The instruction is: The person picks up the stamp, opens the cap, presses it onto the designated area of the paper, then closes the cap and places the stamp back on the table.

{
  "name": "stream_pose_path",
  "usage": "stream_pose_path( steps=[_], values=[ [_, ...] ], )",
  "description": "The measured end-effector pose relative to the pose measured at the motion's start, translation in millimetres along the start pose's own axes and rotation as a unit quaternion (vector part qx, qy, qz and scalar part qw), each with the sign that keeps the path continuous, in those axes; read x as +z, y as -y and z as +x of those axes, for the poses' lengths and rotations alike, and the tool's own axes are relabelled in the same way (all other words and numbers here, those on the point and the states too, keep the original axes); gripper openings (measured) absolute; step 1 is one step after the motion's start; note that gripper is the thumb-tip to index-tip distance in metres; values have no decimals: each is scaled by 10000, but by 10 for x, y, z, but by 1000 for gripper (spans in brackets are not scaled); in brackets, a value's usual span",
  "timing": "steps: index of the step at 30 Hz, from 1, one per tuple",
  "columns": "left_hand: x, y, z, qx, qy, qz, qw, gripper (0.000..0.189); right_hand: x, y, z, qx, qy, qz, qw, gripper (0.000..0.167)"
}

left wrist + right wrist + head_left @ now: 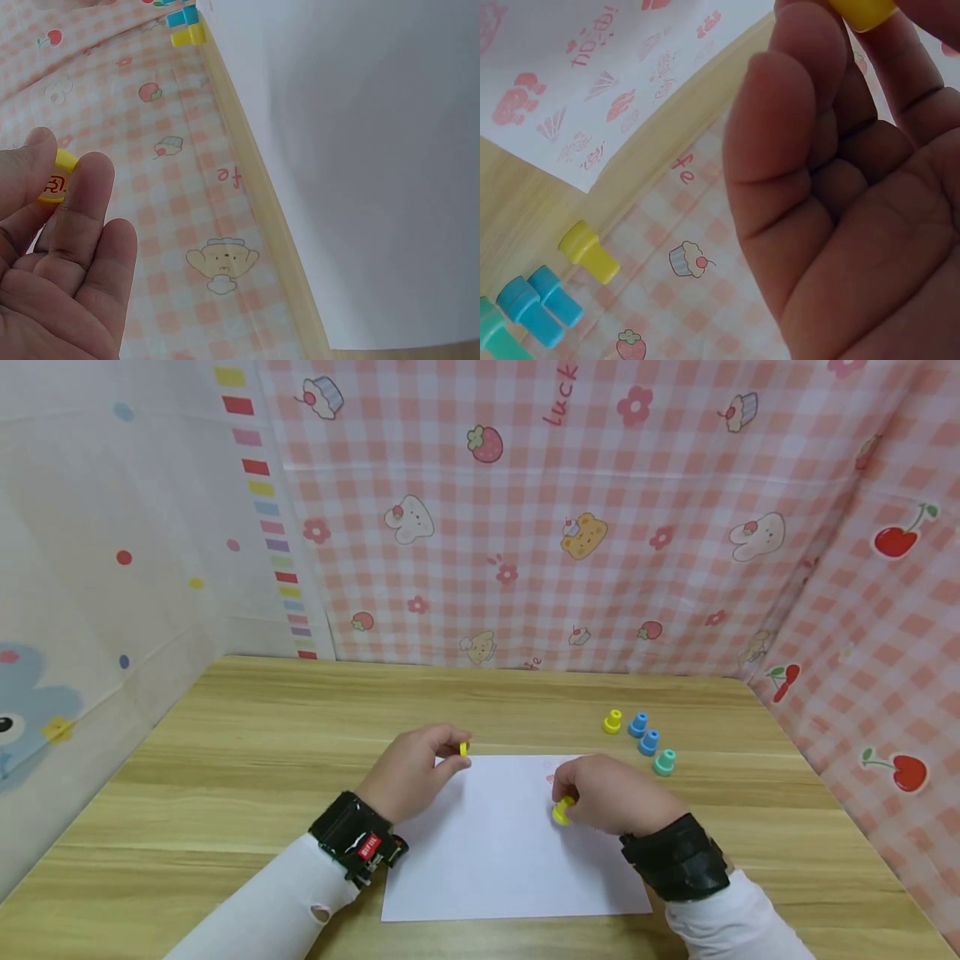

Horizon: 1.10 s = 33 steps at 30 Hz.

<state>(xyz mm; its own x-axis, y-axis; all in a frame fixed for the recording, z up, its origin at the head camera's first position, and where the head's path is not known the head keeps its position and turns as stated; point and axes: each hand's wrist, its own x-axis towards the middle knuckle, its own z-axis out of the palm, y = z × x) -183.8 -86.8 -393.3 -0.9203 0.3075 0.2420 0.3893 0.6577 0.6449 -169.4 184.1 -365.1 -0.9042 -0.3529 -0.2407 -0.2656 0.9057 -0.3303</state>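
Note:
At the paper's upper left edge, my left hand (412, 772) pinches a thin round yellow stamp cap (52, 187), which bears a red mark on its face. A yellow stamp (562, 811) is gripped by my right hand (611, 795), low over the right half of the white paper (487, 860). Fingers hide part of that stamp. Pinkish-red stamped prints (592, 37) of small pictures and characters crowd the paper's upper right part, mostly behind my right hand in the head view.
Beyond the paper's upper right corner stand another yellow stamp (612, 722), two blue stamps (649, 743) and a green stamp (664, 763). All rest on the wooden table (225, 793). Patterned cloth (525, 560) hangs along the back and both sides.

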Motion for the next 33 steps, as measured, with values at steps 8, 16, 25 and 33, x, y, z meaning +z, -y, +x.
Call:
stream_pose_path(
  steps=[8, 16, 25, 33],
  values=[
    [4, -7, 1, 3, 8, -42, 10000, 28, 36, 0, 19, -58, -31, -160, 9999, 20],
    [-4, -13, -2, -25, 63, -45, 10000, 28, 59, -1, 29, -19, 10, -135, 9999, 21],
    [-8, -13, -7, 14, 63, -53, 10000, 29, 73, 1, 28, -37, 44, -117, 9999, 23],
    [0, -2, -4, 38, 20, -57, 10000, 28, 93, 13, 34, -18, 10, -145, 9999, 22]
  ],
)
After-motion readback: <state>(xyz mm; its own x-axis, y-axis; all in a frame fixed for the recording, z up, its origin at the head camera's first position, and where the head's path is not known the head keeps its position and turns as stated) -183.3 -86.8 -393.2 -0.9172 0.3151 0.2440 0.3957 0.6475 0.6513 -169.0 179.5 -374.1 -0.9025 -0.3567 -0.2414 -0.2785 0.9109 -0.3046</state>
